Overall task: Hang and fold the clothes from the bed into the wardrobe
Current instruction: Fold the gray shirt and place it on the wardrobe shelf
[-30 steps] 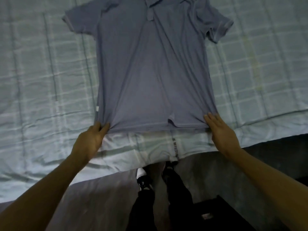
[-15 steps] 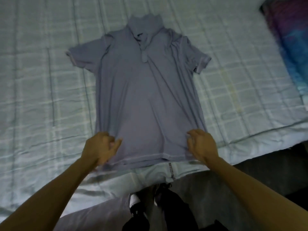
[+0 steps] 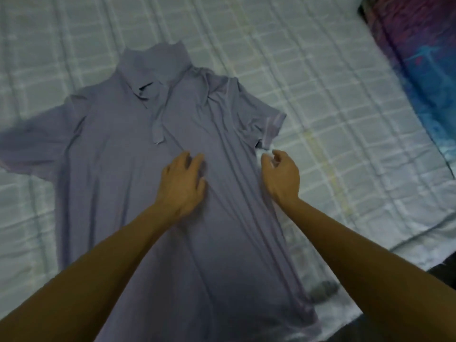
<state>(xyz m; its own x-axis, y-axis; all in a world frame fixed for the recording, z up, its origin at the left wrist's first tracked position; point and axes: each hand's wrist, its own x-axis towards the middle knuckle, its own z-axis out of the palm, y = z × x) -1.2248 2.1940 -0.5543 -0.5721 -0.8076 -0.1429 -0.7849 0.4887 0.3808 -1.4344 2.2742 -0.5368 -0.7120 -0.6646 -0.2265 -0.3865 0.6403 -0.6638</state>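
The shirt [image 3: 118, 169] lies spread face up on the bed [image 3: 333, 114]. It looks light, soft and limp, best pinched at a seam or hem. The left hand [image 3: 182, 183] rests on its chest, fingers spread. The right hand [image 3: 281, 178], just beside its sleeve [image 3: 269, 124], is loosely curled and holds nothing.

The shirt [image 3: 111, 169] lies on the bed [image 3: 333, 95], collar far, hem near, with the left hand [image 3: 183, 183] on its middle, the right hand [image 3: 281, 178] at its right edge beside the sleeve, and a blanket [image 3: 424, 58] far right.
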